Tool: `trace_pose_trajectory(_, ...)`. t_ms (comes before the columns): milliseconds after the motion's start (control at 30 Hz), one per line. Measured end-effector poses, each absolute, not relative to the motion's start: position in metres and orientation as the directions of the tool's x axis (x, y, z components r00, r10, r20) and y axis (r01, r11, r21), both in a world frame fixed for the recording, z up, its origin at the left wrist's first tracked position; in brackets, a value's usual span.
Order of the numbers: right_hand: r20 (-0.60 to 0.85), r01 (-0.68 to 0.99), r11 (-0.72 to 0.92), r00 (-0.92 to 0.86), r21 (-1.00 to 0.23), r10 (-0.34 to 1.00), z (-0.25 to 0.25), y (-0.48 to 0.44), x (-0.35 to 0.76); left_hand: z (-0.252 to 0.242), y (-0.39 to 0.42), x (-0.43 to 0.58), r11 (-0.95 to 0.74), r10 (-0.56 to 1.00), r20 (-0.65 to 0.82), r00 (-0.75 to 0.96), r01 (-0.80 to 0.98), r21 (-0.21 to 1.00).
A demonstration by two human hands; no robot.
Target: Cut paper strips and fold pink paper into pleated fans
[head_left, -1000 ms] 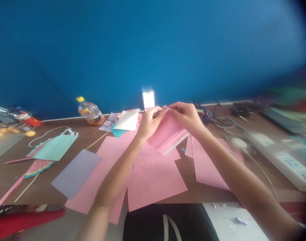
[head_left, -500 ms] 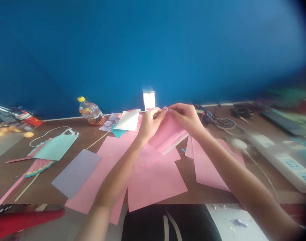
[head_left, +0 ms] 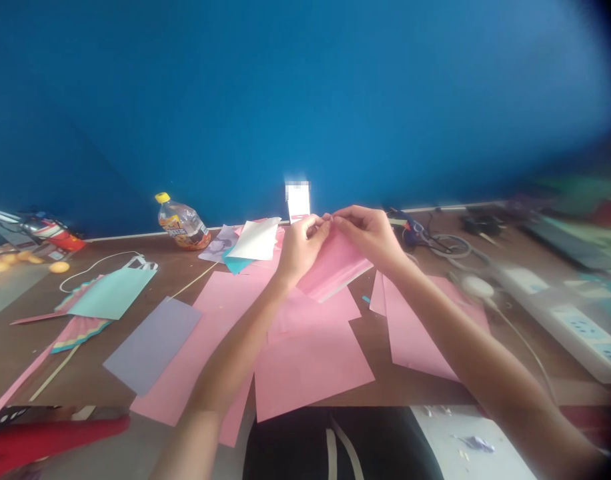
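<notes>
Both hands pinch the top edge of a pink paper piece, raised over the desk with a pale strip along its lower edge. My left hand is closed on the paper's upper left. Fingertips of my right hand meet it there, thumb and forefinger pressed together. Exactly what the fingertips do at the edge is too small to tell. Beneath lie flat pink sheets, and another pink sheet rests under my right forearm. A lilac sheet lies left of my left arm.
At the left are a mint paper bag and a pink pleated paper piece. A bottle leans near the wall beside white paper. A bright phone-like screen stands behind my hands. Cables and a power strip occupy the right.
The pink paper's lower edge has risen slightly and tilted. My fingertips have shifted a little along its top edge and drawn closer together. Everything else stays put.
</notes>
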State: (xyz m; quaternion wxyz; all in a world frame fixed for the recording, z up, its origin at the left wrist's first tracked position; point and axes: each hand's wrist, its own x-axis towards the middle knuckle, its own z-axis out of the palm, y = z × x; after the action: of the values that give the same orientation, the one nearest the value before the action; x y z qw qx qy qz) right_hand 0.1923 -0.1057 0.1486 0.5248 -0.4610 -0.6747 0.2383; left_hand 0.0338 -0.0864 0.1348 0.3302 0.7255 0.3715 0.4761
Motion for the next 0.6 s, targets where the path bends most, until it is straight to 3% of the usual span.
trace_pose_trajectory(600, 0.443, 0.337, 0.410, 0.021, -0.847, 0.897, 0.1506, -0.1081, 0.1908, 0.1357, -0.0904, 0.0355, -0.513, 0.849, 0.462, 0.258, 0.187, 0.838)
